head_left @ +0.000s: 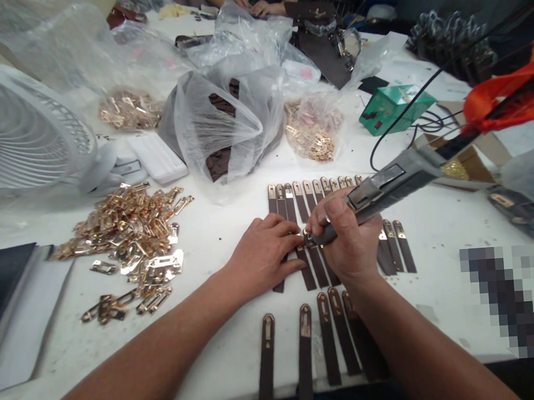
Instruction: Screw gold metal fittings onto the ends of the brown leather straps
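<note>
My right hand (350, 243) is wrapped round a grey electric screwdriver (385, 185), its tip angled down to the left onto the metal end of a brown strap. Beside that tip, my left hand (264, 252) lies over the middle row of straps, fingers spread and fingertips touching a strap's metal end. Brown straps with gold metal ends (305, 325) lie in rows above, under and below my hands. Left of my left hand is a heap of loose gold metal plates (127, 228).
A white fan (19, 126) and a dark folder (8, 285) stand at the left. Behind are a plastic bag of brown pieces (225, 123), bags of gold parts (314, 126) and a green box (393, 109) with a black cable. Another person's hands (260, 5) show at the far side.
</note>
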Demonstrator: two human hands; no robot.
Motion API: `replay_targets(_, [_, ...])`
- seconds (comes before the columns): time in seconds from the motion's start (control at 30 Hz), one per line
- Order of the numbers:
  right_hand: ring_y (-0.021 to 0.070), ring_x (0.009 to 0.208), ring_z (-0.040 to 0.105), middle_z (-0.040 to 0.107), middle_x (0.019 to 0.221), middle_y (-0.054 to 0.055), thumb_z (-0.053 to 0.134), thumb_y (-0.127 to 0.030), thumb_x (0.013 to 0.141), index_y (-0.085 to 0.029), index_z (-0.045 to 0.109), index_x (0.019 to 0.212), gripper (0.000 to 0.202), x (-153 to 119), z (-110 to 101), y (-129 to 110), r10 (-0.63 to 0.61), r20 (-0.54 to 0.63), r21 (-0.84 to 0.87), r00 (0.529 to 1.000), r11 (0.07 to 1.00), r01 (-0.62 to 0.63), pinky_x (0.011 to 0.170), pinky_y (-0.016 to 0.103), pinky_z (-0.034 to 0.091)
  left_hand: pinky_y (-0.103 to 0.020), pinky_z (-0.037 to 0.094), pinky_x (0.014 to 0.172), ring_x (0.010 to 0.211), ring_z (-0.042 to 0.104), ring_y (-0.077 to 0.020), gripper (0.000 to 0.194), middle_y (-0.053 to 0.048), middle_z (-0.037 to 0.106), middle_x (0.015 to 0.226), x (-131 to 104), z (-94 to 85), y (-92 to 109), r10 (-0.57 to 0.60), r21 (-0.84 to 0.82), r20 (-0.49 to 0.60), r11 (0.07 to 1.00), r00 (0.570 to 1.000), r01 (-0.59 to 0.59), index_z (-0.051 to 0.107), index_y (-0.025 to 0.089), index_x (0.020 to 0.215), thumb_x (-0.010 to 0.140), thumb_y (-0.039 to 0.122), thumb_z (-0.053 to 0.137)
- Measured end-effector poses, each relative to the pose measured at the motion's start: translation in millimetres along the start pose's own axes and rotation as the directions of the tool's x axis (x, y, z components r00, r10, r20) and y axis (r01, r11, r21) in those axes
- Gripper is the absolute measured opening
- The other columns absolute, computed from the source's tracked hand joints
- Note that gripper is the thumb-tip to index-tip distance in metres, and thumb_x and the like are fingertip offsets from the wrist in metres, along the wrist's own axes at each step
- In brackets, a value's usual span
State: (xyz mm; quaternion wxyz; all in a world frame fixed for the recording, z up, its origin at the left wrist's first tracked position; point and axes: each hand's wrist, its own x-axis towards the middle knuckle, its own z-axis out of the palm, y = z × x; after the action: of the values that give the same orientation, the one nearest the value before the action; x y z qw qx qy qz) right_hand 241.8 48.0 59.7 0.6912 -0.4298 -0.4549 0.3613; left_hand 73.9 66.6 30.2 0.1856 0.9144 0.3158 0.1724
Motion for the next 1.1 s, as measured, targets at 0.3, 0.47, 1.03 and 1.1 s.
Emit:
replay_targets(0.3, [0.0119, 0.047, 0.053, 0.056, 0.061, -0.006, 0.079, -0.04, 0.095, -0.023, 0.058, 0.083, 0.031, 2, -5, 4, -0.027, 0.134, 0.068, 0.991, 0.998, 0.018, 0.048, 0.028, 0.045, -0.046, 0.043, 0.092, 0.119, 0.058, -0.029, 0.038, -0.003, 0.074, 0.132, 1, 2.3, -1, -0.011, -0.033, -0.009, 0.999, 1.0, 0.01, 0.078, 0.024, 0.121, 0.094, 0.05, 0.081])
replay_targets(0.47, [0.0128, 0.052, 0.056, 0.058, 0.063, -0.004, 0.077, -0.038, 0.096, -0.022, 0.06, 0.079, 0.029, 5, -8, 7, -0.068, 0.231, 0.047, 0.971, 0.997, 0.059, 0.051, 0.029, 0.044, -0.045, 0.044, 0.092, 0.118, 0.059, -0.0292, 0.035, -0.004, 0.075, 0.126, 2, 3.6, -3, -0.005, -0.048, -0.022, 0.999, 1.0, 0.004, 0.079, 0.024, 0.116, 0.092, 0.049, 0.082])
replay_targets(1.03, [0.0147, 0.057, 0.056, 0.061, 0.065, -0.001, 0.081, -0.04, 0.091, -0.021, 0.064, 0.079, 0.028, 10, -10, 10, -0.001, 0.367, 0.019, 0.93, 1.0, -0.007, 0.055, 0.031, 0.048, -0.044, 0.043, 0.088, 0.118, 0.06, -0.0292, 0.033, -0.003, 0.076, 0.121, 0, 7.8, -7, -0.009, -0.046, -0.05, 0.999, 0.999, 0.007, 0.076, 0.024, 0.111, 0.093, 0.052, 0.08])
replay_targets(1.1, [0.0143, 0.057, 0.055, 0.059, 0.065, -0.002, 0.079, -0.038, 0.093, -0.021, 0.063, 0.079, 0.027, 10, -10, 10, -0.001, 0.397, 0.021, 0.918, 1.0, -0.008, 0.055, 0.031, 0.047, -0.044, 0.044, 0.089, 0.118, 0.06, -0.0293, 0.032, -0.002, 0.076, 0.121, -1, 7.9, -7, -0.011, -0.056, -0.044, 0.998, 0.999, 0.009, 0.077, 0.025, 0.111, 0.093, 0.051, 0.08])
